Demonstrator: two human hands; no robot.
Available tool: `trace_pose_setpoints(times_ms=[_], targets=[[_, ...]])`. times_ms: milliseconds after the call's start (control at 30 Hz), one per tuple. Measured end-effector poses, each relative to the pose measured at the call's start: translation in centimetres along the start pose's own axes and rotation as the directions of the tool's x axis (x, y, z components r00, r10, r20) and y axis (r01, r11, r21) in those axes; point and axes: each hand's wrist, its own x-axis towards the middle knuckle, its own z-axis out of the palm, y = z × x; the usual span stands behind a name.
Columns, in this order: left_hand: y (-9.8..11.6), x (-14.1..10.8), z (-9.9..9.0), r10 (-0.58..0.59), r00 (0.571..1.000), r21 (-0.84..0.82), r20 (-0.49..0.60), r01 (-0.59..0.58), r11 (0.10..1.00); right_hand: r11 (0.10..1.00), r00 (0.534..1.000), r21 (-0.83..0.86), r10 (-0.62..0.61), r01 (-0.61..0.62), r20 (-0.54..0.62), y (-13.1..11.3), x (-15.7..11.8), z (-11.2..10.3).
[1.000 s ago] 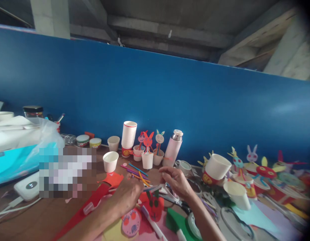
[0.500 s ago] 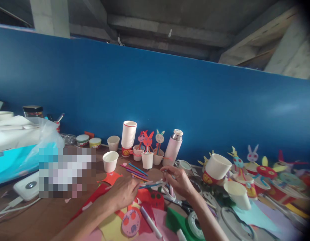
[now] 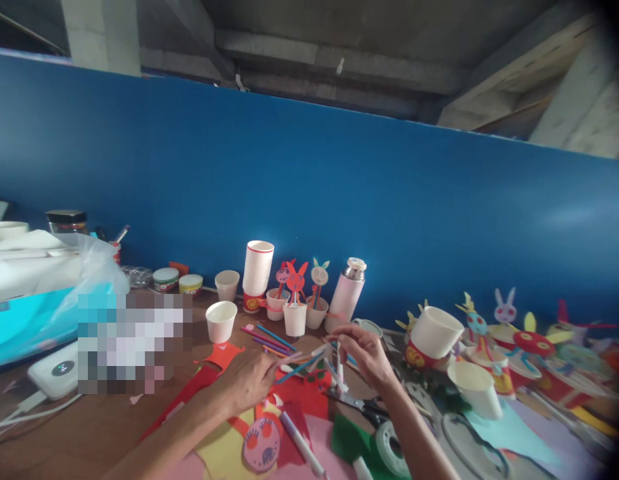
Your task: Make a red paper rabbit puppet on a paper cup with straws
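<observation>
Blue panel (image 3: 309,180): one broad, smooth sheet standing behind the brown table (image 3: 104,427).
Left hand (image 3: 249,381): fingers curled in, pinching the near ends of the thin strips (image 3: 309,363).
Right hand (image 3: 365,353): thumb and fingers bent together on the strips' other end.
Thin strips: pale and blue, narrow, running between both hands just above the red paper (image 3: 304,400); too tangled to count.
White cups: two stand upright by themselves, one (image 3: 221,323) in front of the other (image 3: 227,287) – plain paper, round-mouthed.
Cup stack (image 3: 257,270): one, tall, ribbed by its rims, red at the base.
Rabbit-eared paper heads: three in the middle, one red (image 3: 295,281), one pink (image 3: 283,273), one pale (image 3: 319,275), each above its own cup.
Thermos (image 3: 346,293): one, pale pink with a metal neck, beside that trio.
Lidded tubs: two, short and round – one green-banded (image 3: 165,280), one yellow-banded (image 3: 190,285).
Face disc (image 3: 262,443): one, pink paper, with red eyes and drawn lashes.
Marker (image 3: 302,443): one, lying slanted beside the disc.
Scissors (image 3: 362,405): one pair, metal blades and dark handles, below the right hand.
Tape roll (image 3: 390,448): one, white ring, partly over the green paper (image 3: 350,440).
</observation>
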Motion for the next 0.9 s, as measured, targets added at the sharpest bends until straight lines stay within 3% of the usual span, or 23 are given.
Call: trace_pose_setpoints(times_ms=[200,300,500,633,900], targets=[[0.3,0.1,-0.2,-0.005,1.0,0.003,0.004,0.005,1.0,0.998,0.999,0.066,0.005,-0.001,-0.051,0.2,0.4,-0.5],[0.3,0.1,-0.2,0.005,1.0,-0.027,-0.007,-0.005,1.0,0.998,0.995,0.023,0.066,-0.065,-0.07,1.5,0.8,-0.7],[-0.2,0.4,0.3,-0.024,0.999,-0.035,-0.032,0.023,0.999,0.949,0.98,-0.299,0.15,-0.105,0.132,3.6,0.8,-0.8],[-0.5,0.5,0.6,-0.019,0.999,-0.057,-0.041,0.017,0.998,0.942,0.964,-0.319,0.172,-0.101,0.203,3.9,0.5,-0.2],[-0.7,0.7,0.7,-0.045,0.998,-0.069,-0.033,0.042,0.997,0.933,0.962,-0.344,0.184,-0.106,0.202,4.0,0.6,0.7]])
